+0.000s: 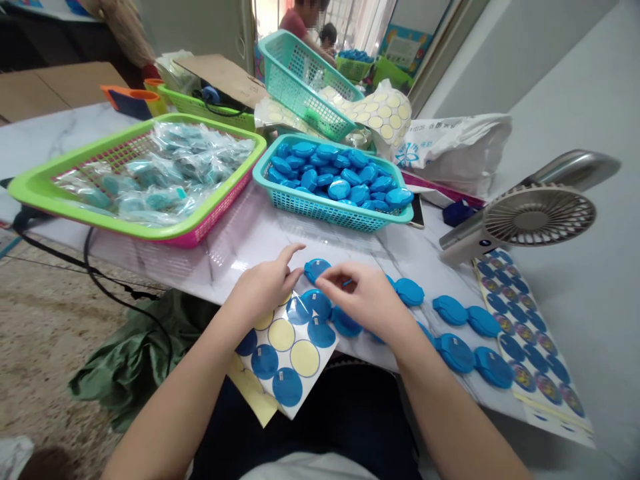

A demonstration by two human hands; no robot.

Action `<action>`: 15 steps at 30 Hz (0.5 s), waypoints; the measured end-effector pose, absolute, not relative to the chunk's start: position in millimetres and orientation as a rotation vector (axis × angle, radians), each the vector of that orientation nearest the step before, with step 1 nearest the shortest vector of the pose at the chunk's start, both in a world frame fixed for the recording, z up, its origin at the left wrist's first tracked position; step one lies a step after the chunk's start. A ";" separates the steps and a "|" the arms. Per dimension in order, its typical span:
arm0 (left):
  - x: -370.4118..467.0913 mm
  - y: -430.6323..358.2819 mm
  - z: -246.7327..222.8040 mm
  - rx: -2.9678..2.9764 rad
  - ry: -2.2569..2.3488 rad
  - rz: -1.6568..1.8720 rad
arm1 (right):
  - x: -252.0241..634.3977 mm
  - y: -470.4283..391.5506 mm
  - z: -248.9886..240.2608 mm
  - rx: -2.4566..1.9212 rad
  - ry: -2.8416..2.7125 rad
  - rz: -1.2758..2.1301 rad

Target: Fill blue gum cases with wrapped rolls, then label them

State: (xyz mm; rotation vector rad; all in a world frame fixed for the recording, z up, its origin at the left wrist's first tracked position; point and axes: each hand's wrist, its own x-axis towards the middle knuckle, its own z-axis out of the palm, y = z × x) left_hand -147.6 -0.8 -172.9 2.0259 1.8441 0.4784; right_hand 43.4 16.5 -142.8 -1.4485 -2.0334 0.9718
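My left hand (267, 287) rests over the upper edge of a sticker sheet (304, 359), its thumb and a finger apart beside a round blue plastic case (316, 269). The sheet carries round blue stickers and bare yellow circles, and its lower part hangs over the table edge. Above that same case, my right hand (357, 287) has its thumb and fingertips pinched together; whatever lies between them is hidden. More blue cases (453, 352) lie in rows to the right, partly covered by my right hand and forearm.
A turquoise basket (325, 212) full of blue cases stands behind my hands. Left of it is a green-rimmed basket (220, 200) of bagged turquoise items. On the right are a handheld fan (540, 215) and another sticker sheet (525, 333). People (295, 23) appear in the background.
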 end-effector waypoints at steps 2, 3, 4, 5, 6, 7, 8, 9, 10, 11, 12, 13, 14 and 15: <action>-144.9 -12.6 -170.6 2.008 1.912 0.574 | 45.0 -2.8 -133.9 -1.409 -2.098 1.049; -142.8 -19.4 -169.4 2.007 1.950 0.660 | 46.0 -11.4 -130.8 -1.396 -2.115 1.078; -140.2 -26.4 -168.2 2.011 1.985 0.775 | 47.2 -18.7 -128.4 -1.384 -2.122 1.098; -137.3 -33.3 -167.0 2.021 2.011 0.905 | 48.8 -24.8 -126.4 -1.367 -2.121 1.108; -134.3 -39.9 -165.7 2.040 2.027 1.036 | 50.8 -29.7 -124.8 -1.345 -2.117 1.108; -131.3 -45.9 -164.3 2.068 2.035 1.142 | 53.3 -33.6 -123.2 -1.317 -2.112 1.098; -128.6 -51.0 -162.6 2.106 2.042 1.207 | 56.1 -36.9 -121.7 -1.285 -2.107 1.077; -126.1 -55.3 -160.8 2.152 2.051 1.237 | 59.3 -39.7 -120.3 -1.253 -2.105 1.048; -123.9 -58.7 -158.8 2.209 2.053 1.237 | 62.6 -42.3 -119.2 -1.226 -2.108 1.020; -122.0 -61.3 -156.8 2.271 2.043 1.228 | 65.8 -44.8 -118.4 -1.205 -2.113 0.995; -120.2 -63.0 -154.8 2.332 2.023 1.224 | 68.9 -47.3 -118.0 -1.188 -2.118 0.975; -118.4 -64.1 -153.1 2.382 2.000 1.225 | 71.5 -49.6 -118.3 -1.177 -2.121 0.959; -116.5 -64.6 -151.7 2.424 1.980 1.231 | 73.7 -51.8 -119.0 -1.166 -2.121 0.939; -114.4 -64.7 -150.5 2.447 1.972 1.233 | 75.5 -53.8 -120.3 -1.152 -2.122 0.905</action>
